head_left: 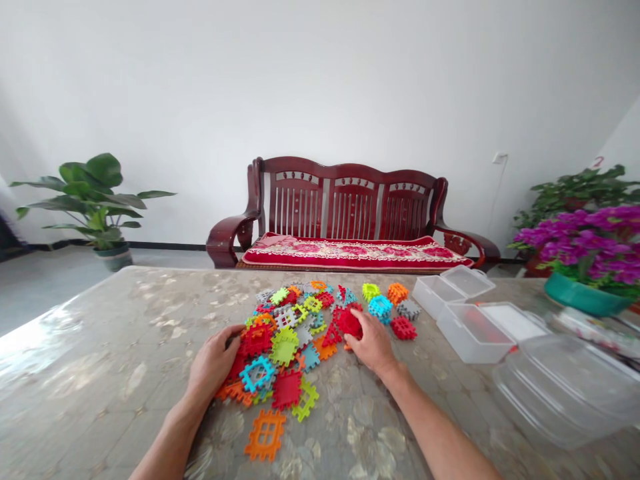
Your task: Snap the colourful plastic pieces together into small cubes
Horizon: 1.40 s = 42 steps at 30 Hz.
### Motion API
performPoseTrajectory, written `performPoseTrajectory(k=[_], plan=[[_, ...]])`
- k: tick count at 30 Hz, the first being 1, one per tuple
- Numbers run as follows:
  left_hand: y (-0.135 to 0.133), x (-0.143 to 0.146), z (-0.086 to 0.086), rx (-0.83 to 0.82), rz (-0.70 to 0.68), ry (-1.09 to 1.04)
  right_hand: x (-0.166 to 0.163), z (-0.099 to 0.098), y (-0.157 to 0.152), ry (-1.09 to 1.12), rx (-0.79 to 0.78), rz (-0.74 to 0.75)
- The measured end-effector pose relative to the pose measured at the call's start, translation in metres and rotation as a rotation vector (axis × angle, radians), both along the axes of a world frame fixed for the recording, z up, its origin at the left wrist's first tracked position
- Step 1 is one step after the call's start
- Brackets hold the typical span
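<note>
A heap of coloured interlocking plastic pieces with notched edges lies on the table. My left hand rests against the heap's left side beside red pieces, its thumb and forefinger apart; its other fingers are partly hidden. At the heap's right edge, my right hand has thumb and forefinger around a red notched piece. Near my right hand sit several block-like shapes, including a blue one, an orange one and a red one. A flat orange window-shaped piece lies apart at the front.
Clear plastic boxes stand open on the right, with a large transparent lid or container nearer me. Purple flowers in a teal pot stand at the right edge. Beyond the patterned table are a wooden bench and a potted plant.
</note>
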<state>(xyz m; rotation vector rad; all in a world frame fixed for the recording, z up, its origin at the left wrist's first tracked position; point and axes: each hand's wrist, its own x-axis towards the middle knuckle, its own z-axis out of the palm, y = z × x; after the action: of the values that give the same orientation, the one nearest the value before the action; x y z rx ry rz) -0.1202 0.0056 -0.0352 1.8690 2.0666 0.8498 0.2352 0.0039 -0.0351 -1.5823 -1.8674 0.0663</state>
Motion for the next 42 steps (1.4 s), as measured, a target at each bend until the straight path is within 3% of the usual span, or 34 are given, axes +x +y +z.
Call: performPoseTrajectory(k=[18,27,42], plan=[[0.0015,-0.0014,-0.0008,0.0,0.0,-0.006,-0.0019,0.002,-0.0006,-0.037,0.015,0.083],[0.0028,-0.0022,-0.0024,-0.004,0.001,-0.007,-0.0013,0.0042,-0.0041,-0.047,0.072,0.044],[0.0008,-0.0002,0.002,-0.031,0.003,0.018,-0.0067,0.0044,-0.0022,-0.185,0.007,-0.012]])
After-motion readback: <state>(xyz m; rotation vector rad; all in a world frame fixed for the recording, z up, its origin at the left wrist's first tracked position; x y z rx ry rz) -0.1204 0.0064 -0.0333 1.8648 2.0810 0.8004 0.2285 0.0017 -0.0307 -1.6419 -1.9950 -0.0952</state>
